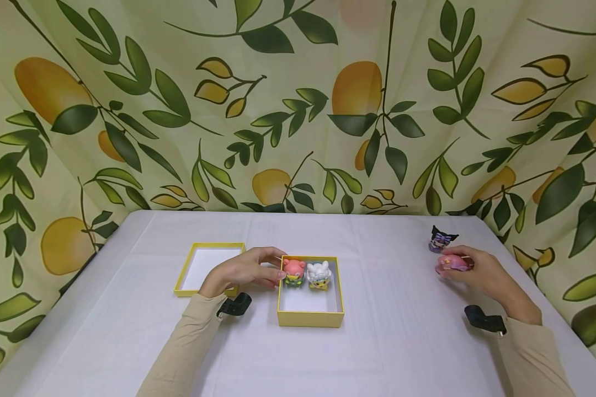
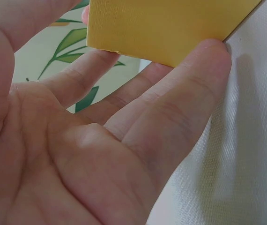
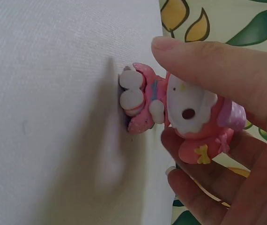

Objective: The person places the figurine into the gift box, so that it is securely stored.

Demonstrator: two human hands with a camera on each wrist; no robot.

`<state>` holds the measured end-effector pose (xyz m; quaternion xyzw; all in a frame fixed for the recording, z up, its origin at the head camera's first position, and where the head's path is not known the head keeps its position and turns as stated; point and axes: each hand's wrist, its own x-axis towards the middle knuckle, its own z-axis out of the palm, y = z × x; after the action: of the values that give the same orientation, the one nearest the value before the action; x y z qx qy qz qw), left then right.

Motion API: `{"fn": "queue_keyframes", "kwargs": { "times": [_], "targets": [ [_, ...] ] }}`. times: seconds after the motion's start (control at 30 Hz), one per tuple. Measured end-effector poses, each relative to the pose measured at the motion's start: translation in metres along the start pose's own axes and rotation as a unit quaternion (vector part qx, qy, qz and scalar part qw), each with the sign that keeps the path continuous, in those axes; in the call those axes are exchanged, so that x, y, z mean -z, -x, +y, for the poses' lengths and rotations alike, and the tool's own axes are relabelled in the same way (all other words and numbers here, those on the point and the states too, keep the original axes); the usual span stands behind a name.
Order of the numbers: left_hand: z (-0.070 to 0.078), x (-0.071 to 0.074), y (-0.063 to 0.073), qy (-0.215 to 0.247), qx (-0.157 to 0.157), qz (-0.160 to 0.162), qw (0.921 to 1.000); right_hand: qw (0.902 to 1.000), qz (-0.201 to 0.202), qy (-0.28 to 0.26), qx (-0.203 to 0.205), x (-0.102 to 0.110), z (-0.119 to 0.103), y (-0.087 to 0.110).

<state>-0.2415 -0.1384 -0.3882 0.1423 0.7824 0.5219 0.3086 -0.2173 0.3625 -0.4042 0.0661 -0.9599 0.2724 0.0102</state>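
My left hand (image 1: 250,267) grips the yellow box (image 1: 310,319) at its left side, thumb at the rim and fingers round the far left corner. In the left wrist view the fingertips rest against the yellow wall (image 2: 161,28). Inside the box stand a coral-pink figurine (image 1: 294,270) and a white figurine (image 1: 319,274), side by side at the back. Far to the right, my right hand (image 1: 487,278) holds a pink hooded figurine (image 1: 453,263) between thumb and fingers. The right wrist view shows its white face (image 3: 185,105), a yellow bow, and feet close to the tabletop.
A dark figurine (image 1: 441,240) with black pointed ears stands just behind the right hand. The yellow-rimmed box lid (image 1: 181,275) lies left of the box, partly hidden by the left hand. A white cloth (image 1: 377,353) covers the table; a leaf-patterned curtain (image 1: 298,132) hangs behind.
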Motion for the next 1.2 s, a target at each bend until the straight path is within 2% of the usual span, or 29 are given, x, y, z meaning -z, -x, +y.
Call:
{"fn": "queue_keyframes", "kwargs": {
  "times": [0.67,1.2],
  "targets": [
    [-0.0004,0.0001,0.0007,-0.003,-0.003,0.000,1.0000,0.9996,-0.023,-0.014,-0.006,0.0060,0.0013,0.0029],
    [-0.0005,0.0002,-0.0012,-0.004,-0.004,-0.002,1.0000,0.9998,-0.014,0.007,-0.013,0.0036,-0.0030,0.0008]
  ]
}}
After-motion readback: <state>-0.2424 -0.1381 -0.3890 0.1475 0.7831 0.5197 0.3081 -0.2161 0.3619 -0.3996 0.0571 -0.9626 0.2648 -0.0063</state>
